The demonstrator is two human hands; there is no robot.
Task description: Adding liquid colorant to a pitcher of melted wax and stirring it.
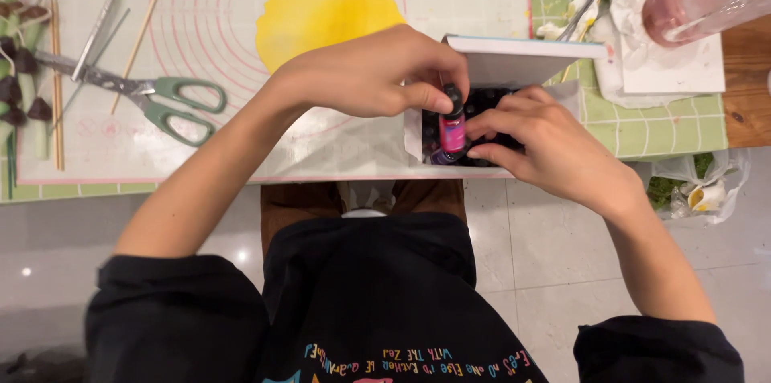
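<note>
Left hand: our left hand (pixel 365 74) pinches the black cap of a small pink bottle (pixel 452 132) between thumb and fingers, closed tight on it.
Pink bottle: it stands upright just below that pinch, half sunk in an open white box (pixel 514 62) among other dark-capped bottles.
Right hand: our right hand (pixel 554 150) lies just to the right of the pinch, fingers curled against the bottle's side and over the dark caps; we cannot tell whether it truly grips anything.
Box: its lid stands open just above the grip.
Left of the grip: green-handled scissors (pixel 161 98) lie well apart on the baking mat (pixel 241 22).
Above the grip: a yellow rolled sheet (pixel 321 6) lies near.
</note>
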